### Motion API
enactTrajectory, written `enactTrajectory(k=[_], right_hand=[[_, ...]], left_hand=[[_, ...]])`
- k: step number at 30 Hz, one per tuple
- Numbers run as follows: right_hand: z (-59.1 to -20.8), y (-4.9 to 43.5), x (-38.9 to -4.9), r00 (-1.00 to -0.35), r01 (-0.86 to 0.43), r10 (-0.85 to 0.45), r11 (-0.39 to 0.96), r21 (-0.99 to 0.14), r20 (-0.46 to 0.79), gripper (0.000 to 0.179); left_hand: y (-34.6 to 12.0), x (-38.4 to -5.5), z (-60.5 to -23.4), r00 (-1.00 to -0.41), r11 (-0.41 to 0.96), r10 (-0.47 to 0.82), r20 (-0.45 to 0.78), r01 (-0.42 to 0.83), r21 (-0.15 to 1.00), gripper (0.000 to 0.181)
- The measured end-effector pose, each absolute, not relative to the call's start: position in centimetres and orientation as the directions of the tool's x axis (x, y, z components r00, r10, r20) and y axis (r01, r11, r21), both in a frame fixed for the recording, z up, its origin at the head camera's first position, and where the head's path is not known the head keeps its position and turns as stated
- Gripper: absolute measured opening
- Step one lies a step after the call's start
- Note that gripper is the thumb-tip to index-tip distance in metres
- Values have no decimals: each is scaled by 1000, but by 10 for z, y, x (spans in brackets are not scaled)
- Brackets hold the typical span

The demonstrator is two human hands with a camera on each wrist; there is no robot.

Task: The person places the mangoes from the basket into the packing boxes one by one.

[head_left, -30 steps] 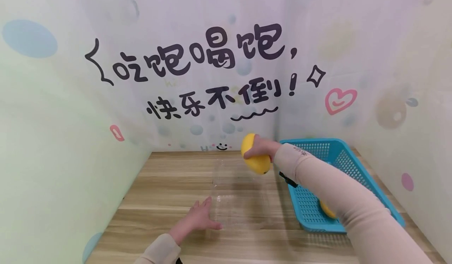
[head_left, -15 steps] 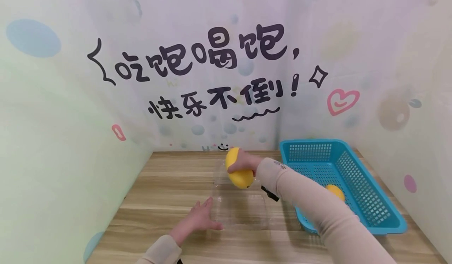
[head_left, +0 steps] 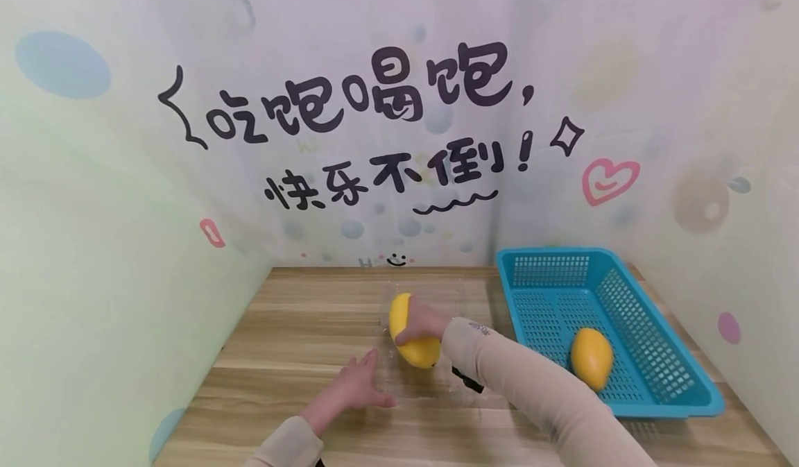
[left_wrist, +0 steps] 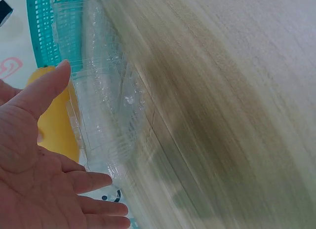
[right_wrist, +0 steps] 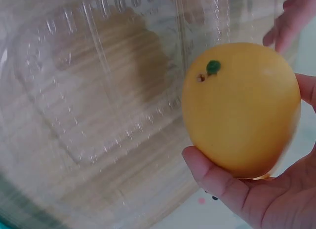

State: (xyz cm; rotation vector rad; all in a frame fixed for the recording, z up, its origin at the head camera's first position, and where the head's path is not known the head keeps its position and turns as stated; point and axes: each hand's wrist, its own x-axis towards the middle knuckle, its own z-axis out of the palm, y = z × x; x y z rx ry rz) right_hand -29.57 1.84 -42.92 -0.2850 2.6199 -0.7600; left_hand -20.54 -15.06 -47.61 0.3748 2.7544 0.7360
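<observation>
My right hand [head_left: 426, 323] grips a yellow mango [right_wrist: 242, 115], thumb and fingers around its sides. In the right wrist view a small green stem dot shows on the mango's end. Below it lies a clear plastic clamshell box [left_wrist: 103, 100], spread open on the wooden table. The mango overlaps the box's middle in the head view. At the left side of the box my left hand [head_left: 356, 384] is spread, fingers straight and thumb apart, holding nothing; its fingertips are right at the box's edge.
A blue plastic basket [head_left: 677, 409] with perforated walls stands at the right of the wooden table [head_left: 281, 342]. Another yellow mango [head_left: 591, 357] lies in it. A printed white curtain [head_left: 349, 23] closes off the back and both sides.
My right hand has carried the mango left and down from near the basket to over the clear box. The mango in the basket has come into full view. My left hand stays put.
</observation>
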Motion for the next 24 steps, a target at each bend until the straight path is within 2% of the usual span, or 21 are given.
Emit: enactTrajectory(k=[3,6,16,20,24], right_hand=[[-429,15,-286,-896,-99,-291,868,-487,-336,102],[-427,13,-281,-898,-122,-299,873,-472,-321,101],[-444,12,-275,-903,-175,-345,840,-513,-257,107],[-446,12,-270,-896,-126,-323,842,-524,-305,105],[-448,10,-263,-888,-104,-301,867,-487,-347,97]], left_hand=[[-151,-206,-477,-931,831,318,-178,184,524,104],[-151,-206,-478,-931,828,323,-169,191,527,103],[-151,-206,-478,-934,824,316,-165,184,536,102],[-151,-207,-478,-932,817,318,-175,175,549,103],[-151,-207,-477,-928,812,323,-187,170,558,104]])
